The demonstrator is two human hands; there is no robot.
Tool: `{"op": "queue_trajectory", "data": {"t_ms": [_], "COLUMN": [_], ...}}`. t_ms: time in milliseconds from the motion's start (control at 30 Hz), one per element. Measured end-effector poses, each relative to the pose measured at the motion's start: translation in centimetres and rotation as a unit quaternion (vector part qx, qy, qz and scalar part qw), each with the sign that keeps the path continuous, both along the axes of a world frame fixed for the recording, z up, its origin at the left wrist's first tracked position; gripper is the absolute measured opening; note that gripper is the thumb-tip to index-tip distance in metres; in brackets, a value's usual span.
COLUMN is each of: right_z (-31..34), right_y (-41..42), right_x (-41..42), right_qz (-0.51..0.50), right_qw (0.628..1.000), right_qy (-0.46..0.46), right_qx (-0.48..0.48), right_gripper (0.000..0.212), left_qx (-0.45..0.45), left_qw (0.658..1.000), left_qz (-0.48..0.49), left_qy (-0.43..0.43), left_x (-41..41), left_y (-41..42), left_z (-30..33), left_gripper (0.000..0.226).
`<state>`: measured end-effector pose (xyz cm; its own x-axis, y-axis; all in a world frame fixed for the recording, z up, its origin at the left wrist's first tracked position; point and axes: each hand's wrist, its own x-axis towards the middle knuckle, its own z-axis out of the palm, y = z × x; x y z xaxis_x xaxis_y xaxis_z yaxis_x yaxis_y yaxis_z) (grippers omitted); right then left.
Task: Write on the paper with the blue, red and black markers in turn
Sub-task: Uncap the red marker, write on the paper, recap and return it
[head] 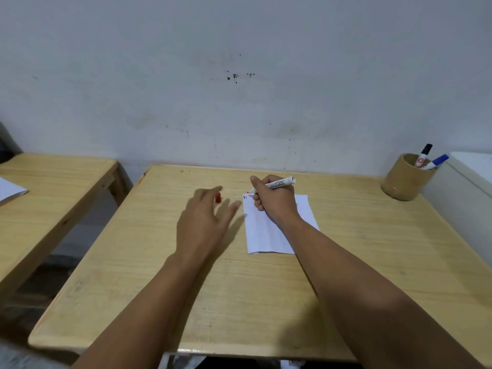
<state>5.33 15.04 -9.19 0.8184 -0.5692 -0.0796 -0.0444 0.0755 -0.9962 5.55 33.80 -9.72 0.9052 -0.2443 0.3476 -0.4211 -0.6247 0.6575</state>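
Observation:
A folded white paper (pixel 269 230) lies on the wooden desk (pixel 165 275), with a small blue mark and a small red mark at its top left corner. My right hand (pixel 274 201) rests on the paper and grips the uncapped red marker (pixel 277 184), whose tip is at that corner. My left hand (pixel 205 222) is blurred to the left of the paper, fingers spread. The red cap (pixel 217 197) shows between its thumb and fingers; I cannot tell whether they touch it. The black marker (pixel 423 155) and blue marker (pixel 438 161) stand in a brown cup (pixel 403 179) at the far right.
A white box-like object (pixel 468 187) stands beside the cup at the right edge. A second wooden desk (pixel 53 187) with a sheet of paper (pixel 9 190) sits to the left across a gap. A grey wall rises behind both desks.

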Motion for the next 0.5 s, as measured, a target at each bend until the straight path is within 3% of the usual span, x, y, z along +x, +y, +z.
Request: {"op": "queue_trajectory", "data": {"t_ms": [167, 300, 400, 500], "right_z": [2.3, 4.2, 5.5, 7.3], "right_y": [0.0, -1.4, -2.4, -2.6], "right_x": [-0.7, -2.5, -4.3, -6.0], "right_qz": [0.008, 0.034, 0.098, 0.109], "right_qw": [0.998, 0.996, 0.991, 0.982], "right_qy": [-0.039, -0.073, -0.087, -0.077], "right_qx": [-0.040, -0.049, 0.008, 0.136], "right_gripper": [0.040, 0.016, 0.027, 0.047], "left_qx": [0.068, 0.098, 0.016, -0.120], "left_qw": [0.996, 0.993, 0.995, 0.979], "left_qz": [0.014, 0.006, 0.004, -0.019], "left_qy": [0.047, 0.065, 0.096, 0.162], "left_x": [4.5, 5.2, 5.1, 4.2], "left_y": [-0.3, -0.7, -1.1, -1.9], "left_z": [0.8, 1.3, 2.2, 4.8], "left_gripper": [0.039, 0.014, 0.008, 0.009]}}
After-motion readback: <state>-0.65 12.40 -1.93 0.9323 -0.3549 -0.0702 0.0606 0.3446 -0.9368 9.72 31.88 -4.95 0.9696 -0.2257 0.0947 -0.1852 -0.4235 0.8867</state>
